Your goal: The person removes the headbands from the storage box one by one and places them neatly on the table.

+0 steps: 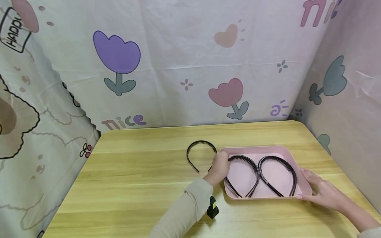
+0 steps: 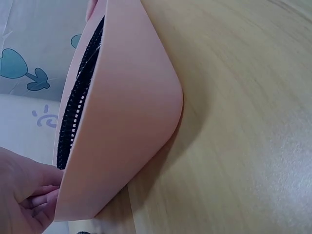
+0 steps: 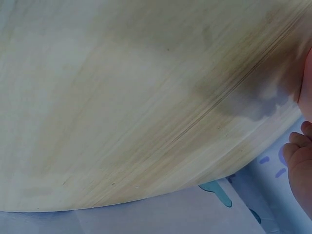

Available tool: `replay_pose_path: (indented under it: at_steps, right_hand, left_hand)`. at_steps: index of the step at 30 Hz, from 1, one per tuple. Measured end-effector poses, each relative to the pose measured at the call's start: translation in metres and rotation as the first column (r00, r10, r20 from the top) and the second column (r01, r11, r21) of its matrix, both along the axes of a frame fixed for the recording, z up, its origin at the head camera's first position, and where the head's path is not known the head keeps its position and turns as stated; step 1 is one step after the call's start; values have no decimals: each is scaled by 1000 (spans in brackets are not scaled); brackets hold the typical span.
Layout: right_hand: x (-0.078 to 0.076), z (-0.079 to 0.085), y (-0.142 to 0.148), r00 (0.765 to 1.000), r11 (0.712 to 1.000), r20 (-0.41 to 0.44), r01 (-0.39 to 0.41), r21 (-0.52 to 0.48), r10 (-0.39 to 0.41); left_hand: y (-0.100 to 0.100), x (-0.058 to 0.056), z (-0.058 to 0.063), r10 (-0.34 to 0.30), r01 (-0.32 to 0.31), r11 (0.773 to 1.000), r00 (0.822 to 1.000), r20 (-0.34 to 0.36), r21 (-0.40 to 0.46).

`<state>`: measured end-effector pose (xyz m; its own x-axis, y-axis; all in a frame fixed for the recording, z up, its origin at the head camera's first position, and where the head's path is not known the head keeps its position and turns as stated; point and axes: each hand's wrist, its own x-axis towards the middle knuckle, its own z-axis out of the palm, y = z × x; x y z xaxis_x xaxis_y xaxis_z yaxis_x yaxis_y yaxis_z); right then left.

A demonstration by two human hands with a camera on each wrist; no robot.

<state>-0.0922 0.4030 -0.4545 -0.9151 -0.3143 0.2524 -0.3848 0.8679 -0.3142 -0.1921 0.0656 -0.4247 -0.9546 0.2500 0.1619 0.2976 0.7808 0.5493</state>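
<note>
A pink tray (image 1: 269, 199) stands on the table holding two groups of black toothed headbands, a left group (image 1: 255, 168) and a right group (image 1: 294, 173). My left hand (image 1: 219, 167) reaches over the tray's left rim, its curled fingers on the side of the left group. In the left wrist view, the left hand (image 2: 24, 192) meets the end of the dark toothed band (image 2: 73, 112); the tray wall (image 2: 122, 107) hides its fingertips. My right hand (image 1: 324, 191) grips the tray's right end, thumb at the front corner. Part of that hand (image 3: 302, 170) shows in the right wrist view.
Another black headband (image 1: 201, 142) lies on the wooden table (image 1: 134, 185) just behind the left hand, which overlaps one of its ends. A printed cloth (image 1: 166, 66) hangs behind and along both sides. A small black device (image 1: 212, 210) is strapped at the left wrist.
</note>
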Motion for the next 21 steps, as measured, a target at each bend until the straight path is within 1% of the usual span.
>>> replay_pose_path:
  at_steps: [3,4,6,9,14,19,21]
  right_hand:
    - [1,0,1,1000,1000,4,9,0,-9]
    - [1,0,1,1000,1000,9,10,-1,-10]
    - [2,0,0,1000,1000,15,14,-2,-14]
    - [2,1,0,1000,1000,16,11,-4,-11]
    - [1,2,0,1000,1000,3,0,1,0]
    - [1,3,-1,1000,1000,10,0,6,0]
    - [1,2,-1,1000,1000,14,0,6,0]
  left_hand:
    - [1,-1,0,-18,13,998,997,-81,-60]
    - [1,-1,-1,-17,10,997,995,-98,-70]
    - [2,-1,-2,-13,6,998,995,-103,-63]
    - [2,-1,-3,-5,3,1000,997,-81,-26]
    - [1,-2,-3,-3,5,998,999,-37,62]
    - [1,-5,0,6,-5,997,1000,-19,83]
    - [0,-6,1,15,-16,995,1000,4,100]
